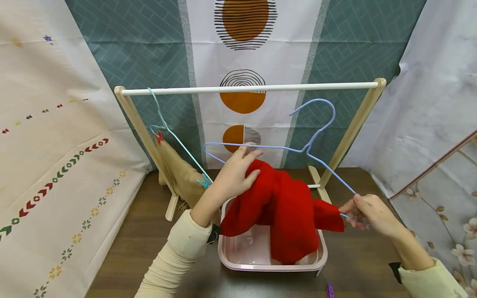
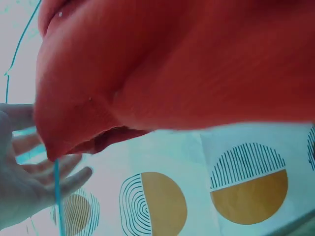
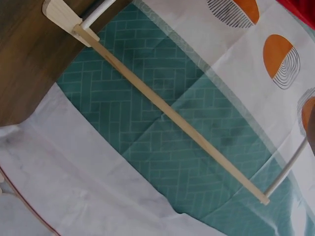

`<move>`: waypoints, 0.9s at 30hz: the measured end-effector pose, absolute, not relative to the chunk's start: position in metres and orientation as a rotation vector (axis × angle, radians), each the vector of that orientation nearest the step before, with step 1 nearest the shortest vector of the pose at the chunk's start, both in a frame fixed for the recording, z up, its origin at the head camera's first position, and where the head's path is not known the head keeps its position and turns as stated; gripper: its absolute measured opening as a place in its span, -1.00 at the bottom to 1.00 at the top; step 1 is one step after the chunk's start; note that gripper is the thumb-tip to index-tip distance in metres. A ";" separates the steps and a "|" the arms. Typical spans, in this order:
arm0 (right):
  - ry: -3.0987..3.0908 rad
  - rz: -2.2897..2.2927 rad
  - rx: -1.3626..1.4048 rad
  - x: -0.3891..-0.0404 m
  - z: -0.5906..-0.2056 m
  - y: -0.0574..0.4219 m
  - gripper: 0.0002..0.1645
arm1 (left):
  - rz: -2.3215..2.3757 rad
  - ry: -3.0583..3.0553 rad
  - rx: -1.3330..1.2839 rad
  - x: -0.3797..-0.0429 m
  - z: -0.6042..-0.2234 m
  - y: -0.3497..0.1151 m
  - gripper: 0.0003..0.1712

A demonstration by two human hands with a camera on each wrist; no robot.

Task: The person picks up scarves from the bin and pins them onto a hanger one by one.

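A light-blue wire hanger [image 1: 268,147] is tilted in front of the rack, its hook upward. My right hand [image 1: 372,213] pinches it near its right corner. Red cloth [image 1: 292,211] drapes over the hanger's lower bar and hangs down into a pink basin [image 1: 275,267]. At the hanger's left part, my left hand [image 1: 234,171] lies beside the cloth with its fingers spread. The left wrist view shows this hand [image 2: 29,172] with straight fingers near the wire and the red cloth [image 2: 147,64]. Neither my right hand nor the hanger shows in the right wrist view.
Behind stands a wooden rack with a white rod [image 1: 246,88]. A mint hanger [image 1: 186,151] on its left carries a beige cloth [image 1: 184,174], with a red clip [image 1: 158,136] and a teal clip [image 1: 204,181]. A purple clothespin [image 1: 330,291] lies before the basin.
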State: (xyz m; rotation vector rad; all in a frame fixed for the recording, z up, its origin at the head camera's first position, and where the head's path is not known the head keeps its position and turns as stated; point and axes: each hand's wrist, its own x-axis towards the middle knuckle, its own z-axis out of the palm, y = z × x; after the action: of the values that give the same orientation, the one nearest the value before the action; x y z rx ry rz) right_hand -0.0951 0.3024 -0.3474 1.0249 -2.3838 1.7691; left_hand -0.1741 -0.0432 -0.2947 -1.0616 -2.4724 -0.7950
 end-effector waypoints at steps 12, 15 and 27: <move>-2.514 1.690 0.818 -0.100 -0.335 0.300 -0.41 | -0.863 -2.092 -1.193 -0.147 -0.316 -0.041 -0.54; -2.524 1.661 0.821 -0.102 -0.334 0.299 -0.43 | -0.968 -2.057 -1.221 -0.142 -0.319 -0.037 -0.54; -2.556 1.609 0.846 -0.107 -0.331 0.291 -0.46 | -1.314 -1.755 -1.287 -0.130 -0.330 0.012 -0.56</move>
State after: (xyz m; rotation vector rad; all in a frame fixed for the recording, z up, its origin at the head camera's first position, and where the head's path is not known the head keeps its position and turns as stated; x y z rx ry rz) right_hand -0.1071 0.2911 -0.3313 0.8463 -2.5558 1.6087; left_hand -0.1298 0.0121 -0.3301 -1.2874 -1.7551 -1.3139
